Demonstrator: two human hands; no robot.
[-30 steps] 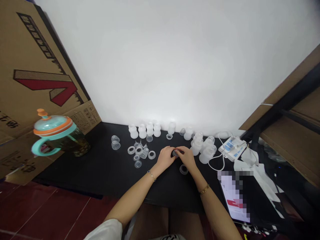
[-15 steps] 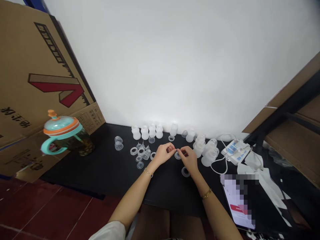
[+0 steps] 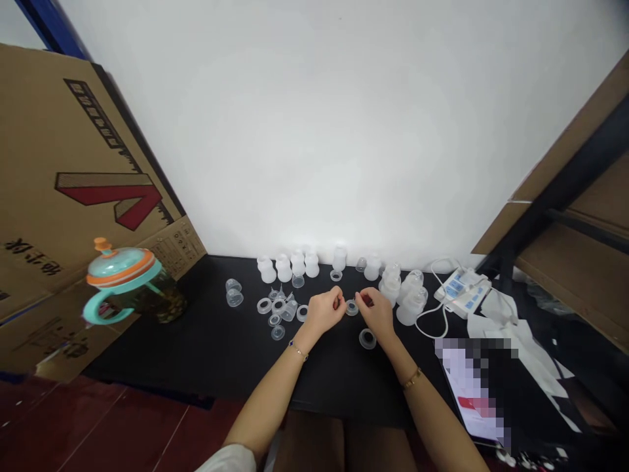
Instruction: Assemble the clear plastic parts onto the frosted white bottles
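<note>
My left hand (image 3: 323, 311) and my right hand (image 3: 376, 313) sit close together on the black tabletop (image 3: 339, 380), fingertips curled inward. Anything pinched there is too small to tell. Between them lies a small clear ring (image 3: 351, 307), touching neither hand. A larger clear ring (image 3: 367, 339) rests just below my right hand. To the left of my left hand is a cluster of clear rings and cups (image 3: 280, 311). Frosted white bottles (image 3: 287, 267) stand in a row along the wall, and more (image 3: 403, 292) are grouped to the right.
A glass jug with a turquoise and orange lid (image 3: 130, 285) stands at the table's left, before a large cardboard sheet (image 3: 83, 177). A white device with a cable (image 3: 462, 292) lies at right. Beyond it are white paper (image 3: 511, 334) and a tablet with a blurred screen (image 3: 472, 387).
The small clear ring has gone from between my fingers to the tabletop, and my hands have drawn slightly apart. The whole scene sits a little lower in the view.
</note>
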